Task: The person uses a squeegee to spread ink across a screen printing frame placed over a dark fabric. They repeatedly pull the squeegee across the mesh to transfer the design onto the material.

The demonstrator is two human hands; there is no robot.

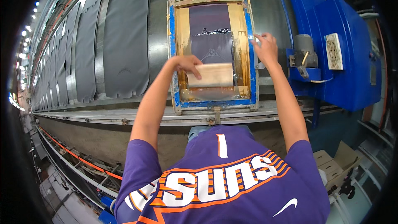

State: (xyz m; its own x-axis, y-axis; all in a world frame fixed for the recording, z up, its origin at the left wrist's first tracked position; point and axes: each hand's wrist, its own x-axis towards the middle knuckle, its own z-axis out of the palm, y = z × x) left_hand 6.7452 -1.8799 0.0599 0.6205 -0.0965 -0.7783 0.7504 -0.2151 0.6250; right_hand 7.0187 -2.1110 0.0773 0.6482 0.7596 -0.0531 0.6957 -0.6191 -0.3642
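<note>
A wooden-framed printing screen [251,74] with blue tape and amber borders lies on a long metal table. Dark ink streaks cross its upper middle, above a faint curved design on the mesh. My left hand [187,66] is closed round the left end of a pale wooden squeegee [213,74], which rests across the lower part of the screen. Beside the screen's upper right side, my right hand [265,47] has its fingers loosely apart, fingertips close to the frame; whether they touch it I cannot tell.
Grey fabric pieces [126,37] lie in a row along the table to the left. A blue machine [352,70] with a grey cylinder [303,47] stands at the right. A metal rail [157,116] runs along the table's near edge. Cardboard boxes [331,166] sit low at the right.
</note>
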